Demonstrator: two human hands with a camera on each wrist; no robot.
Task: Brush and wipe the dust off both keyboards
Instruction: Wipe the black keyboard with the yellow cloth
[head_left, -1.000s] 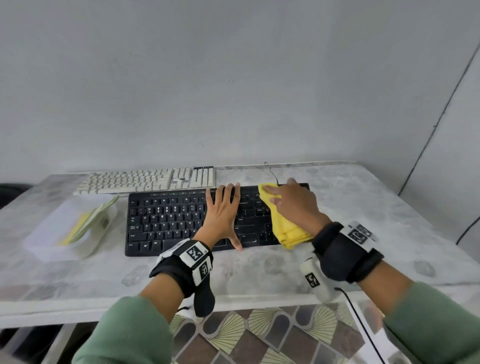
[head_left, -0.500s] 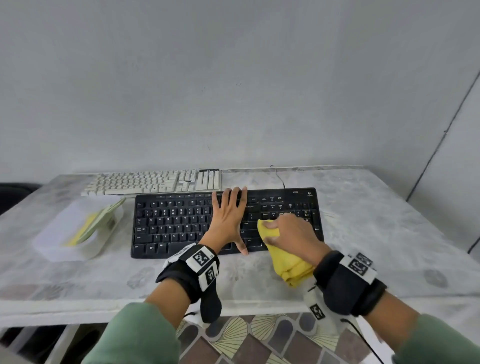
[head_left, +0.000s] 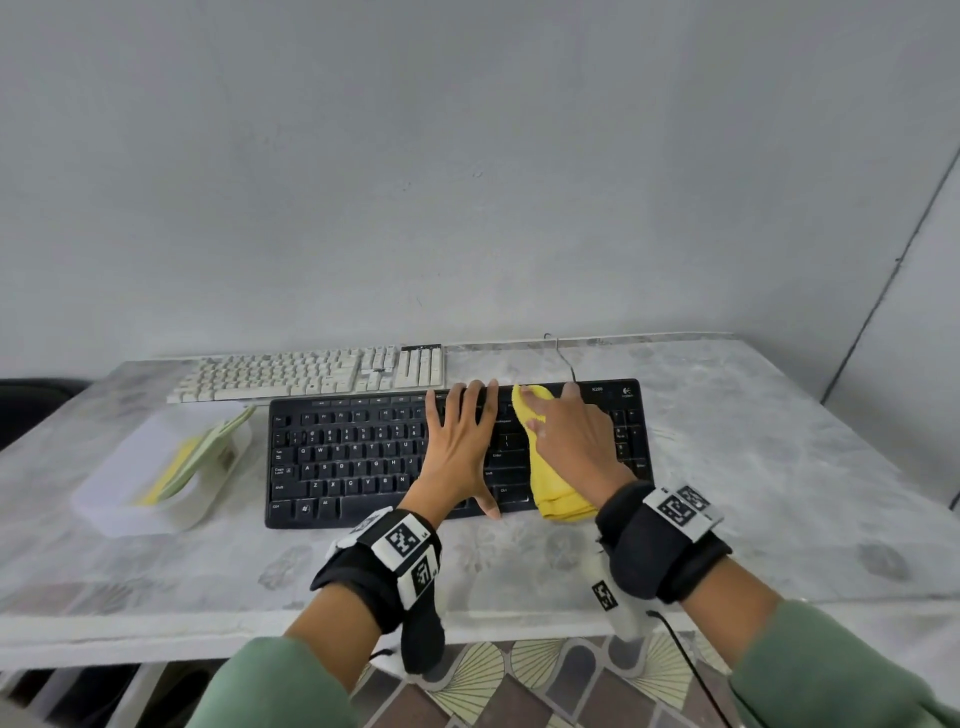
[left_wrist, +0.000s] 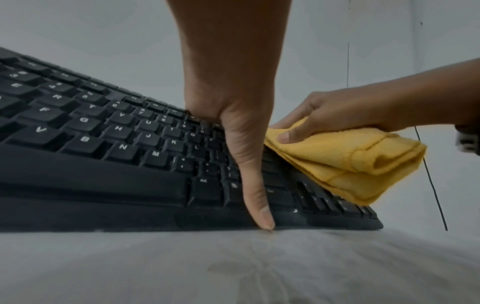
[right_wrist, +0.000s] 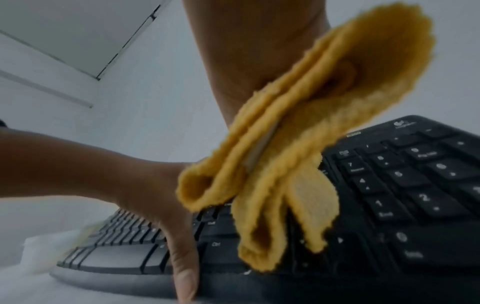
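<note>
A black keyboard (head_left: 363, 457) (left_wrist: 103, 144) (right_wrist: 389, 195) lies near the front of the table. My left hand (head_left: 457, 441) (left_wrist: 233, 102) lies flat on its middle keys, fingers straight, thumb (left_wrist: 257, 195) down at the front edge. Beside it my right hand (head_left: 571, 441) (left_wrist: 350, 111) grips a folded yellow cloth (head_left: 550, 483) (left_wrist: 350, 162) (right_wrist: 298, 144) and presses it on the keys left of the number pad. The cloth's front fold hangs past the keyboard's near edge. A white keyboard (head_left: 311, 374) lies behind, against the wall.
A white tray (head_left: 150, 478) holding a green and yellow item stands left of the black keyboard. The black keyboard's cable (head_left: 563, 358) runs to the back edge of the marble table (head_left: 779, 467). The wall is close behind. A patterned floor shows below the front edge.
My right hand drew the cloth toward me across the right part of the keys, then pushed it back up toward the top row. The left hand stayed flat on the keyboard.
</note>
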